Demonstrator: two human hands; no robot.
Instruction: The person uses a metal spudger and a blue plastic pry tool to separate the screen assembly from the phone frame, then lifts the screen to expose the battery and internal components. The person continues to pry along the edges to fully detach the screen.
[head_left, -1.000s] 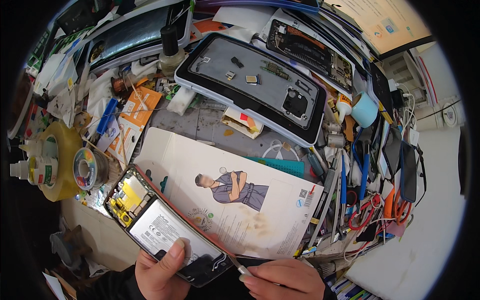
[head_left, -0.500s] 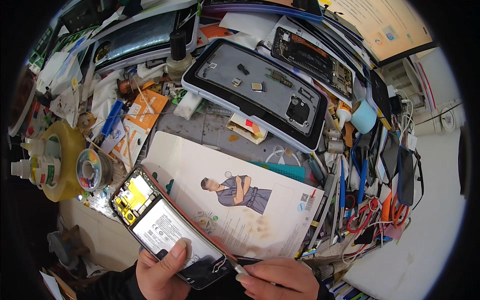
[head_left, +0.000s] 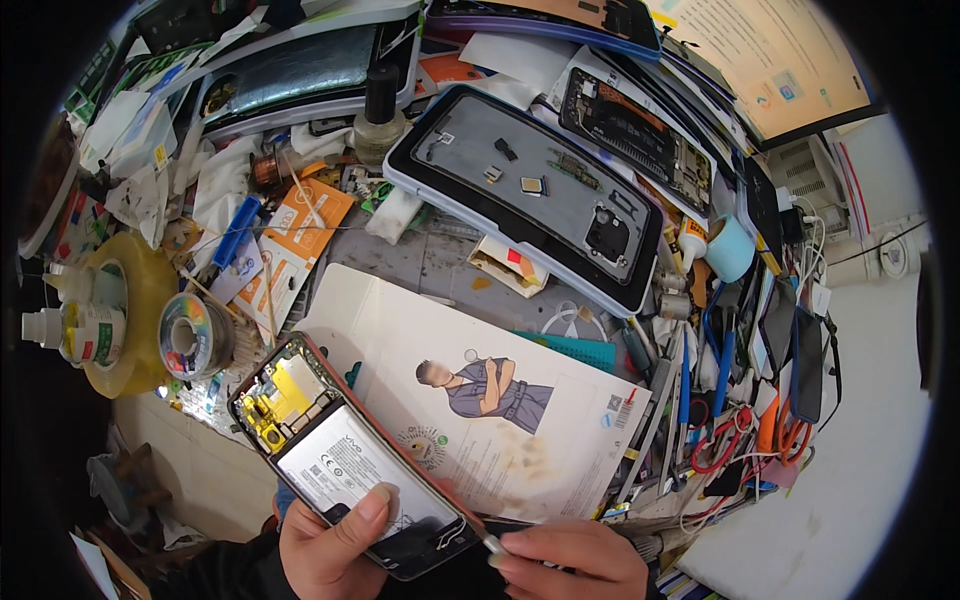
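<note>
My left hand [head_left: 335, 540] grips an opened smartphone [head_left: 350, 455] by its lower left side, thumb lying over the battery. The phone is tilted, its back off, showing a silver battery [head_left: 338, 450], a circuit board with yellow parts [head_left: 285, 395] and a dark lower section. A reddish edge strip runs down its right side. In my right hand [head_left: 575, 560] a slim metallic tool [head_left: 493, 544] is pinched, its tip at the phone's lower right corner. Whether the tip is in the seam I cannot tell. Beneath the phone lies a white cardboard sheet [head_left: 400, 310] with a printed figure.
Behind the cardboard rests a phone box tray [head_left: 480, 150] with small parts on it. Left are a solder spool [head_left: 190, 335], a tape roll [head_left: 130, 370] and white bottles [head_left: 85, 330]. Tweezers, pliers [head_left: 790, 430] and cables crowd the right. A lit screen [head_left: 770, 70] stands at upper right.
The whole scene has shifted slightly right in the picture. Both hands keep their hold, and the tool stays at the phone's lower right corner.
</note>
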